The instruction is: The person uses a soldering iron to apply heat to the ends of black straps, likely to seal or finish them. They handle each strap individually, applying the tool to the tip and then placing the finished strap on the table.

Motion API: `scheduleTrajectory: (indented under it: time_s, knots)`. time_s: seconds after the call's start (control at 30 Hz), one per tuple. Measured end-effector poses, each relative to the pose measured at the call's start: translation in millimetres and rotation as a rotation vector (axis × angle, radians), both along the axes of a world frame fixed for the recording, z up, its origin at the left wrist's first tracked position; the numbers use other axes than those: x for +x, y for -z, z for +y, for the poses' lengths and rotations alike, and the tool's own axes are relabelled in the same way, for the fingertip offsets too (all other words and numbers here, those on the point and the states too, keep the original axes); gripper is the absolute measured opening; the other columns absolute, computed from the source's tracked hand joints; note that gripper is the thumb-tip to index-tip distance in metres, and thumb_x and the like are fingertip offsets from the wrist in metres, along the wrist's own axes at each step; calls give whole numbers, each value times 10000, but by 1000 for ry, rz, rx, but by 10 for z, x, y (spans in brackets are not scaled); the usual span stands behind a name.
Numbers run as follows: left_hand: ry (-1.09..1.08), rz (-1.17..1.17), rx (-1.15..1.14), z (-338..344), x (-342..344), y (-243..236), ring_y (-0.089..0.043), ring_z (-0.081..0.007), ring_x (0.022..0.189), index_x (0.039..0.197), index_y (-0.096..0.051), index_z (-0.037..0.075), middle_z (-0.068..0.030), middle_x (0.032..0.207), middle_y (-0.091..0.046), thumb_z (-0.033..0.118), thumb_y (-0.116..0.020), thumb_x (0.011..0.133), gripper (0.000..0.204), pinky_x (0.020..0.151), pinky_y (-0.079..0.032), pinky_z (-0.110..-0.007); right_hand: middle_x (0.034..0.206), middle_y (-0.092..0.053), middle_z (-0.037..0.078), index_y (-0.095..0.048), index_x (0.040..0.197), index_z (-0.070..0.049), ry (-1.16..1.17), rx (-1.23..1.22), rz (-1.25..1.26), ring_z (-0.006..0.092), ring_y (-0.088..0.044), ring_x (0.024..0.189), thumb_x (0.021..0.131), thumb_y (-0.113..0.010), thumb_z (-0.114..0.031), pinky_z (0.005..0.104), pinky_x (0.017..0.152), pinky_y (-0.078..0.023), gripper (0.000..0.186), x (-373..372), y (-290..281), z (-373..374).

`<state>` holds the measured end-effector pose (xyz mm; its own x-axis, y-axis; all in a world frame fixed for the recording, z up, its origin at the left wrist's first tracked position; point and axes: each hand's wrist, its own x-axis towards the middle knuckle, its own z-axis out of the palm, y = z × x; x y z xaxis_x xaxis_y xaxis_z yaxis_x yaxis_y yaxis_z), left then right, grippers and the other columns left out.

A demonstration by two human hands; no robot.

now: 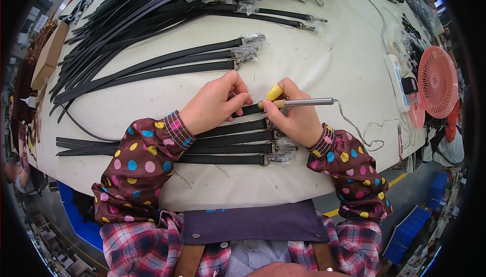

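Observation:
My right hand (296,115) grips a soldering iron (309,102) with a silver barrel, its cord trailing off to the right. A yellow cover (274,93) wraps one finger of that hand. My left hand (223,100) is closed, thumb and fingertips pinched at a black leather belt (251,110) that runs beneath it. The belt's end lies close to my right thumb; the iron's tip is hidden by the fingers. Just below my hands, several black belts (228,149) lie side by side, with metal buckles (265,159) and clear plastic wrap (286,154) at their right ends.
Three belts (202,54) with wrapped buckles lie beyond my hands, and a large pile of belts (131,14) covers the far left of the white table (304,59). At the right stand a pink fan (437,80) and a white power strip (397,82). Blue bins (406,232) sit below the table.

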<state>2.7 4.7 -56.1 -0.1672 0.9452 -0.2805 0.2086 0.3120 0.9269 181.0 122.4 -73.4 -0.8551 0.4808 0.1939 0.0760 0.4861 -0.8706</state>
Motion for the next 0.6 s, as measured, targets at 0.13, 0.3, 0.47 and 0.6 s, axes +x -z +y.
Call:
scheduleTrajectory:
  time_s: [0.13,0.3,0.47,0.6]
  knots:
    - [-2,7,1,-7,4,-12,-632,-88,715,963,-472,15,-70,899,-651,126,-585,946,160,532,-523,-216,713,-608,52,-499,909,-3,0,18,6,83,-551,643,882,-654,-107,245,579,-438,189,-8,-4,-5]
    - [-2,3,7,-7,2,-7,-630,-88,718,960,-469,17,-68,897,-652,131,-571,952,154,536,-523,-219,731,-622,105,-510,879,-34,31,-18,-22,238,-610,662,838,-689,-153,342,592,-472,219,-11,-27,-16]
    - [-18,-18,10,-3,4,-4,-618,-78,724,966,-469,28,-59,894,-653,142,-548,962,138,534,-521,-218,741,-619,89,-510,886,-24,25,-7,-22,202,-596,676,854,-680,-140,320,603,-463,208,-6,-18,-9]
    - [-29,121,36,-18,25,-24,-588,-73,696,979,-485,43,-41,873,-638,130,-604,938,152,545,-480,-214,773,-620,65,-577,927,-11,-39,184,96,175,-581,732,881,-665,-90,287,678,-458,127,7,-72,57]
